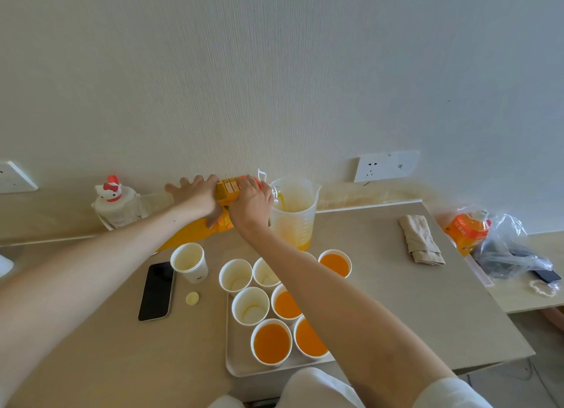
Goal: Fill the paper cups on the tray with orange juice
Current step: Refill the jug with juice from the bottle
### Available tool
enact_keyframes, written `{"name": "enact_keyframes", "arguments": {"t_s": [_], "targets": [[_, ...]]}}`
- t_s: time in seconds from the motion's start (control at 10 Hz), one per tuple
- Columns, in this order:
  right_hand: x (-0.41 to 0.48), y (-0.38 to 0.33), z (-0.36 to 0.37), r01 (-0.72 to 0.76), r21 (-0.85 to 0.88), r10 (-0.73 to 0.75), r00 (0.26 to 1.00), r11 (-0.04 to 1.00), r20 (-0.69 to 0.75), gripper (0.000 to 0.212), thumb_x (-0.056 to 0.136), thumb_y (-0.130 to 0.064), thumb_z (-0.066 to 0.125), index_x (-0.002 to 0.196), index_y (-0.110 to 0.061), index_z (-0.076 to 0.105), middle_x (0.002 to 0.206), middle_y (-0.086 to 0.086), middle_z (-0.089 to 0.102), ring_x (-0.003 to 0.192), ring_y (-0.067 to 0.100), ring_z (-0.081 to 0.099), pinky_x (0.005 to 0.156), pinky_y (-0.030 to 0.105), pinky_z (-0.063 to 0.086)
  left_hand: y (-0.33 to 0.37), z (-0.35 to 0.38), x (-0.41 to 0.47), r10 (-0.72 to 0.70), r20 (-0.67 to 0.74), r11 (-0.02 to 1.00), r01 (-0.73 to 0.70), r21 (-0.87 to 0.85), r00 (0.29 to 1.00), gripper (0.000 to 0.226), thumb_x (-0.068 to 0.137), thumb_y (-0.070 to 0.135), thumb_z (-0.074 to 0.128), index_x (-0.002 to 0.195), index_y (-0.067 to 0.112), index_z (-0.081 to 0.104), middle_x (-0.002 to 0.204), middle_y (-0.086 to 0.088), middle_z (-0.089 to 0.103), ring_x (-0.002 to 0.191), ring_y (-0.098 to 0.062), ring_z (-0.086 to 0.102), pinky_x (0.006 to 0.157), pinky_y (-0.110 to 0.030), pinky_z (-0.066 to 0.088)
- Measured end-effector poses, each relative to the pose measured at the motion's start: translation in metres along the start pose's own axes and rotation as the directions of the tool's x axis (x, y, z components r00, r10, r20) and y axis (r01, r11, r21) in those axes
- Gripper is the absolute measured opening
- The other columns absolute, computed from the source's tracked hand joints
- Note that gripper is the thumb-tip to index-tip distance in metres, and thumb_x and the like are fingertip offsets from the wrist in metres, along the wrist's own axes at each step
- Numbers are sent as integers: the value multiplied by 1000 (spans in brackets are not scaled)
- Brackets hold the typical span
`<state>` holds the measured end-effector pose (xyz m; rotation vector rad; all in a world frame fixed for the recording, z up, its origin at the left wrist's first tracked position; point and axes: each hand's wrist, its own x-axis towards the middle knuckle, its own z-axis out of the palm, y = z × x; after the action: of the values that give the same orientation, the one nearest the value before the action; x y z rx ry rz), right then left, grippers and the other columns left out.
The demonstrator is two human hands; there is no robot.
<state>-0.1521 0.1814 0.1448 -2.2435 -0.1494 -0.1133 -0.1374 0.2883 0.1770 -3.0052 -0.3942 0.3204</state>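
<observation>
Right now you are tipping the juice bottle (229, 190) on its side with both hands. Your left hand (195, 197) holds the fat end. Its fingers are spread wide over the top and the thumb hooks under. Your right hand (251, 201) is wrapped round the thin end, with its fingers close together. Just past your right fingertips, the bottle's mouth sits over the clear jug (293, 215) and juice is running in. The jug has only a little juice at the bottom.

So this step, I think, is filling the jug, not the cups. The paper cups (250, 305) stand on the tray (241, 366), nearer to you than your fingers, partly under your right arm. Four have orange juice in them. Three look empty. Your arm may hide one more. Another empty cup (187, 261) stands off the tray, below your left fingers, beside a black phone (155, 290).

Next you will likely need to lift the bottle's mouth slowly so it stops dripping. Then set the bottle down away from the cups and pour from the jug into the empty ones. Go gently. The cups are light and close together, so a bump from your arm could tip them.
</observation>
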Motion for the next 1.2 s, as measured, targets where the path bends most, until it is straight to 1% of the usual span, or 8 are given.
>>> {"name": "enact_keyframes", "arguments": {"t_s": [0.1,0.4,0.8,1.2], "targets": [[0,0,-2,9,-2,-9,1000,1000,0,48,81,0,49,127,-9,56,141,4,49,139,36,24,114,43,14,0,0,0,-1,0,1000,1,-3,1000,95,58,19,82,139,27,32,136,-8,40,129,-38,31,103,-55,27],[0,0,-3,10,4,-10,1000,1000,1,49,82,0,48,130,-9,55,145,4,46,140,35,22,114,42,12,1,-1,1,1,-3,1000,-1,-6,1000,94,58,19,82,138,27,33,136,-8,41,130,-38,31,104,-55,26],[3,-1,0,10,4,-10,1000,1000,-18,49,82,1,48,128,-9,56,142,2,48,139,36,23,114,43,14,0,-4,3,3,-13,1000,-3,-1,1000,93,57,18,83,136,27,34,134,-8,41,129,-38,31,102,-55,26],[2,-2,0,4,-7,-4,1000,1000,-14,49,82,1,47,129,-10,55,144,2,46,140,35,21,114,42,12,-1,-5,4,21,-15,1000,-21,2,1000,93,54,17,82,135,26,35,133,-8,42,127,-38,32,101,-56,27]]}}
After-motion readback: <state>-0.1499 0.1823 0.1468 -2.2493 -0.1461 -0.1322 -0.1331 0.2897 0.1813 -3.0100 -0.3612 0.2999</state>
